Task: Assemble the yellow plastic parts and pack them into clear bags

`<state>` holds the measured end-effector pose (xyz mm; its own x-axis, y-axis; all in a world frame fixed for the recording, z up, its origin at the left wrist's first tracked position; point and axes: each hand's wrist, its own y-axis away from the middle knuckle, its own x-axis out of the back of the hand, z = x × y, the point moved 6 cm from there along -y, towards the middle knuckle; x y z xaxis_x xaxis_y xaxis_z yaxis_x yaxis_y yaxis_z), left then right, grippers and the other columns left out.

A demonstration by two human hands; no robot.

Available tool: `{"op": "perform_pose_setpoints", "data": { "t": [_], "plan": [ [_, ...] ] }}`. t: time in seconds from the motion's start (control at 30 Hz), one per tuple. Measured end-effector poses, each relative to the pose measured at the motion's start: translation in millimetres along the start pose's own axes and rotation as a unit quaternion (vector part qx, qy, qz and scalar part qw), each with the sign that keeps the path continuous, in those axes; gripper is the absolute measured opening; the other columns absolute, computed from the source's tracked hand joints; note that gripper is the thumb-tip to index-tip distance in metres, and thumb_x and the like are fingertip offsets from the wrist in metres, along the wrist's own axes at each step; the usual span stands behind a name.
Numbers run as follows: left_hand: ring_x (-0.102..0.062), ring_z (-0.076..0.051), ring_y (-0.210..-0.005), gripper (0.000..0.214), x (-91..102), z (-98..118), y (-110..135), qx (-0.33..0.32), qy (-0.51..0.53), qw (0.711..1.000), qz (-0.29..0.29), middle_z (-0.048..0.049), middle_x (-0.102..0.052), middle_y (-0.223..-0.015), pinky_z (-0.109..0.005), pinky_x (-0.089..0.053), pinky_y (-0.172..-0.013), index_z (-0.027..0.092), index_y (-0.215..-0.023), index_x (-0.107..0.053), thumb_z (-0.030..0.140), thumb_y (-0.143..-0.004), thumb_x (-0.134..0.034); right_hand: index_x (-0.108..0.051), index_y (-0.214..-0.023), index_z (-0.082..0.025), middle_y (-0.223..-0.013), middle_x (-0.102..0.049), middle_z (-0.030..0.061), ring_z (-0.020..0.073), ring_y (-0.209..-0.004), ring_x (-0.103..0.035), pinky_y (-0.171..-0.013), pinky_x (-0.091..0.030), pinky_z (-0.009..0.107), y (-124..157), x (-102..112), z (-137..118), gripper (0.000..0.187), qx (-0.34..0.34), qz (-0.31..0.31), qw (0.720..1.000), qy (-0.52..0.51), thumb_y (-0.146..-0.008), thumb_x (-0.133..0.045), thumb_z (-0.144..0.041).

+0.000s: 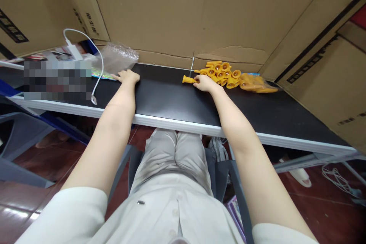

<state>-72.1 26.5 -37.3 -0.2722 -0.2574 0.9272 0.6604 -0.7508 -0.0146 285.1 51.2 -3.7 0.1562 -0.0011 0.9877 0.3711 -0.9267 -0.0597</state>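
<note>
My right hand [202, 83] grips the narrow end of a yellow plastic piece with a flared, funnel-like end [187, 79], which points left above the black tabletop. Just beyond and to the right of that hand is a pile of similar yellow pieces [220, 71], many with their hollow mouths facing me. My left hand [128, 76] is open, its fingers spread at the edge of a colourful flat sheet [106, 75]. Behind it lies a crumpled clear plastic bag [120, 56].
A clear bag of yellow pieces [257, 83] lies right of the pile. A white cable [101, 59] loops over the left side, by a blurred-out patch. Cardboard walls [160, 15] close off the back and sides. A metal edge [177, 124] runs along the table's front.
</note>
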Motion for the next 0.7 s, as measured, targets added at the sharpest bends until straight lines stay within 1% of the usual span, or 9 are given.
{"op": "perform_pose_setpoints", "data": {
  "t": [0.1, 0.2, 0.3, 0.33, 0.4, 0.43, 0.5, 0.6, 0.7],
  "plan": [
    [-0.032, -0.044, -0.168, 0.08, 2.7, 4, 4, -0.028, -0.012, 1.0, -0.006, -0.0317, -0.044, -0.173, -0.083, -0.004, -0.134, 0.001, -0.164, -0.051, 0.027, -0.089, -0.047, -0.069, -0.152, -0.011, -0.152, -0.071, 0.017, 0.032, -0.14, -0.068, -0.118, -0.052, 0.037, 1, 1, -1, 0.047, -0.002, -0.001, 1.0, 0.004, -0.106, -0.06, -0.019],
    [-0.036, -0.044, -0.166, 0.076, 4.1, 13, 10, -0.056, -0.042, 0.997, -0.028, -0.0322, -0.05, -0.169, -0.077, -0.01, -0.137, -0.002, -0.16, -0.055, 0.025, -0.09, -0.049, -0.07, -0.15, -0.01, -0.152, -0.071, 0.018, 0.0315, -0.141, -0.068, -0.118, -0.052, 0.037, 2, 2, -2, 0.046, -0.002, -0.001, 1.0, 0.007, -0.106, -0.061, -0.018],
    [-0.042, -0.045, -0.163, 0.076, 3.8, 30, 19, -0.097, -0.063, 0.992, -0.039, -0.0315, -0.052, -0.167, -0.07, -0.017, -0.138, 0.0, -0.159, -0.057, 0.024, -0.087, -0.057, -0.07, -0.151, -0.01, -0.151, -0.071, 0.0179, 0.0314, -0.139, -0.069, -0.118, -0.052, 0.036, 1, 2, -2, 0.047, -0.004, 0.002, 1.0, 0.002, -0.106, -0.061, -0.018],
    [-0.046, -0.045, -0.161, 0.076, 3.1, 37, 23, -0.116, -0.066, 0.99, -0.039, -0.031, -0.053, -0.167, -0.066, -0.023, -0.138, 0.001, -0.159, -0.058, 0.023, -0.086, -0.06, -0.069, -0.152, -0.01, -0.151, -0.071, 0.0177, 0.0315, -0.139, -0.069, -0.118, -0.052, 0.037, 0, 1, -1, 0.047, -0.005, 0.003, 1.0, -0.001, -0.106, -0.061, -0.018],
    [-0.055, -0.041, -0.155, 0.071, 0.0, 52, 32, -0.17, -0.072, 0.982, -0.046, -0.0284, -0.059, -0.162, -0.051, -0.04, -0.133, 0.003, -0.154, -0.063, 0.02, -0.085, -0.062, -0.069, -0.153, -0.01, -0.151, -0.071, 0.0175, 0.0313, -0.14, -0.069, -0.119, -0.052, 0.036, -1, 0, 0, 0.048, -0.006, 0.005, 1.0, -0.005, -0.106, -0.062, -0.019],
    [-0.058, -0.038, -0.152, 0.066, -1.4, 60, 37, -0.203, -0.074, 0.975, -0.048, -0.0257, -0.064, -0.158, -0.045, -0.044, -0.13, 0.005, -0.15, -0.068, 0.019, -0.086, -0.062, -0.068, -0.153, -0.01, -0.152, -0.071, 0.0174, 0.0311, -0.14, -0.069, -0.119, -0.051, 0.036, -1, 0, 1, 0.048, -0.007, 0.005, 1.0, -0.005, -0.106, -0.062, -0.019],
    [-0.062, -0.032, -0.148, 0.057, -2.0, 73, 47, -0.26, -0.067, 0.962, -0.049, -0.0197, -0.072, -0.15, -0.035, -0.045, -0.126, 0.009, -0.143, -0.075, 0.017, -0.088, -0.061, -0.069, -0.153, -0.011, -0.152, -0.071, 0.0171, 0.0306, -0.14, -0.068, -0.119, -0.051, 0.036, -1, 0, 1, 0.048, -0.006, 0.005, 1.0, -0.004, -0.106, -0.061, -0.019],
    [-0.067, -0.028, -0.141, 0.05, 1.9, 82, 58, -0.304, -0.037, 0.951, -0.053, -0.0153, -0.078, -0.141, -0.03, -0.045, -0.124, 0.01, -0.135, -0.08, 0.019, -0.091, -0.058, -0.069, -0.152, -0.011, -0.151, -0.071, 0.0172, 0.0308, -0.14, -0.069, -0.119, -0.052, 0.037, -1, -1, 1, 0.048, -0.002, 0.006, 1.0, -0.002, -0.105, -0.061, -0.019],
    [-0.074, -0.027, -0.127, 0.045, 7.1, 81, 63, -0.305, 0.004, 0.949, -0.074, -0.0137, -0.082, -0.131, -0.029, -0.05, -0.117, 0.01, -0.127, -0.084, 0.022, -0.091, -0.059, -0.069, -0.151, -0.011, -0.151, -0.071, 0.0179, 0.0313, -0.139, -0.069, -0.118, -0.053, 0.038, -1, 0, 1, 0.048, 0.0, 0.006, 1.0, 0.0, -0.105, -0.061, -0.019]
  ]
}}
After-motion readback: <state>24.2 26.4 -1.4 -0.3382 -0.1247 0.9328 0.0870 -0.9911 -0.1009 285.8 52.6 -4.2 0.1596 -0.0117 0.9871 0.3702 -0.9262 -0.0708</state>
